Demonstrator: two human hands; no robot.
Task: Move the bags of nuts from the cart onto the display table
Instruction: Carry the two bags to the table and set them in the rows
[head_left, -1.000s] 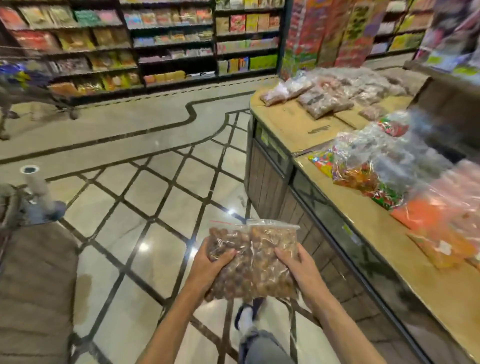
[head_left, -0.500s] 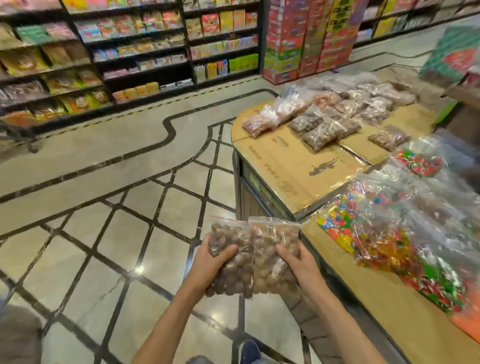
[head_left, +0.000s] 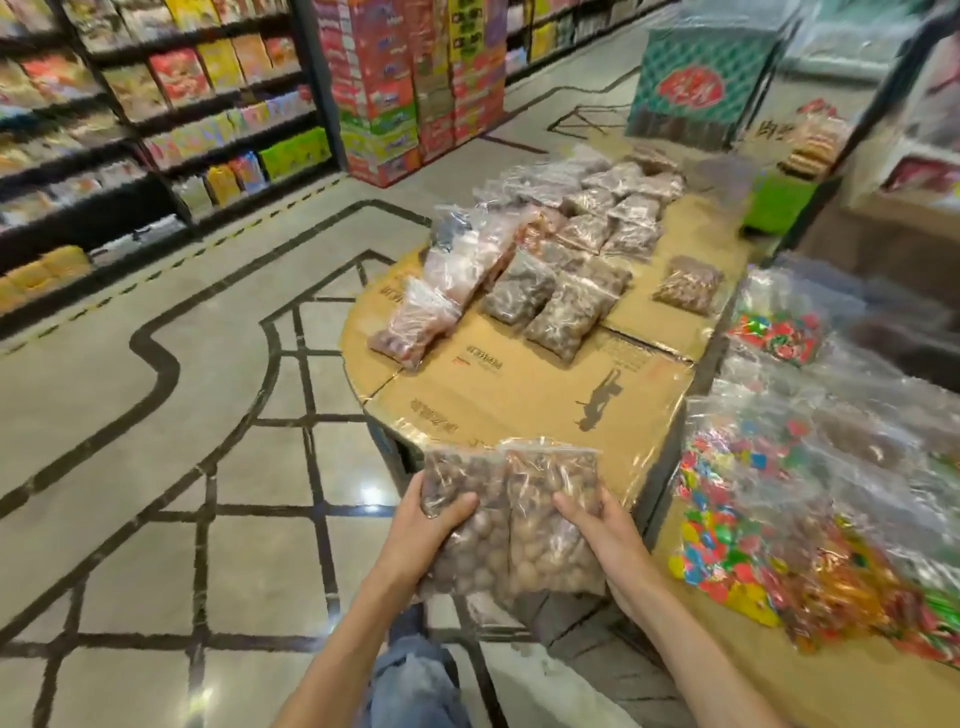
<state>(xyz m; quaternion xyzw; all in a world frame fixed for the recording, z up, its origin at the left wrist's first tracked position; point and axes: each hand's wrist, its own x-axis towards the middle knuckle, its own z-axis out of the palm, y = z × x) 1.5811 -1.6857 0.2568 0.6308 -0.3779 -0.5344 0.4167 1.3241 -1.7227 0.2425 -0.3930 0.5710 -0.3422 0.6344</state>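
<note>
**Two hands holding two bags of nuts by the counter**

The left hand (head_left: 423, 527) is curling its fingers (head_left: 460, 503) round the left side of two clear plastic bags of round brown nuts (head_left: 511, 525). The thumb is lying on the front of the bags and the other fingers are hiding behind. The right hand (head_left: 605, 535) is gripping the right side in the same way, with its thumb on the front. Both hands are holding the bags tight, side by side, with the zip tops pointing up and away.

The bags are hanging in the air, just at the near edge of the round counter covered in flat brown cardboard (head_left: 524, 395). They are not lying on it.

Farther back on the counter, many clear bags of dark and pinkish nuts (head_left: 566, 260) are lying in rows, touching one another. One small bag of light brown nuts (head_left: 688, 283) is sitting apart on the right.

To the right, big clear bags of bright, many-coloured sweets (head_left: 769, 519) are piling up on another brown surface.

Below the arms, a knee in blue jeans (head_left: 410, 680) is showing. The shiny pale tiled floor with dark lines (head_left: 171, 467) is spreading out to the left. Behind it, dark shelves full of colourful packets (head_left: 171, 119) are standing, next to a tall stack of red and yellow boxes (head_left: 410, 83).
</note>
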